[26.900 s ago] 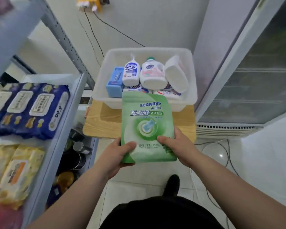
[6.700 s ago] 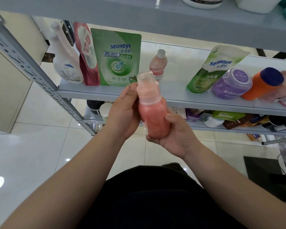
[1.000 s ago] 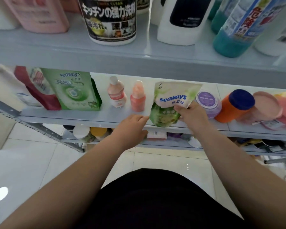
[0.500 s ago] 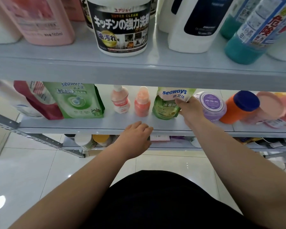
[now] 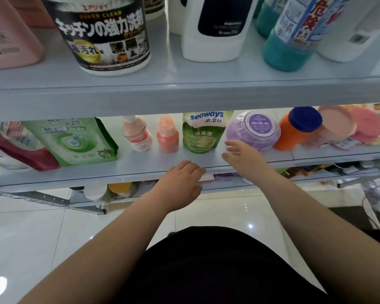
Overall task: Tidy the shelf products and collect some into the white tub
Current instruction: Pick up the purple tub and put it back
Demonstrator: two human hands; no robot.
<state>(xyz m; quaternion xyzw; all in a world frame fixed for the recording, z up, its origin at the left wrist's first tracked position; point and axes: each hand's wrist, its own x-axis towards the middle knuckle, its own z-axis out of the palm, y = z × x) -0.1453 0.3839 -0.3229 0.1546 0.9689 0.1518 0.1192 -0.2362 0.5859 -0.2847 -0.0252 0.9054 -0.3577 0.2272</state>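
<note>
Fingers (image 5: 232,148) of right hand (image 5: 242,160) were spread loose, gripping nothing, hovering just in front of green seaways pouch (image 5: 203,133). Pouch stood upright on middle shelf (image 5: 140,165), between small coral bottle (image 5: 167,134) and purple round container (image 5: 253,130). Orange blue-capped jar (image 5: 298,128) leaned beside container. Left hand (image 5: 180,179) rested relaxed on shelf edge, empty too.

Middle shelf (image 5: 140,167), left to right:
- laundry pouch (image 5: 75,141), upright
- capped bottle (image 5: 137,134)
- small bottle (image 5: 167,133)
- seaways pouch (image 5: 203,132), upright
- round jar (image 5: 253,131), on its side
- canister (image 5: 298,130), tilted

Upper shelf (image 5: 184,93), left to right:
- kitchen-cleaner tub (image 5: 105,38)
- jug (image 5: 215,29)
- tall bottle (image 5: 292,36)

Left hand (image 5: 180,183): at the middle shelf's front edge.
Right hand (image 5: 242,156): just before the round jar.
</note>
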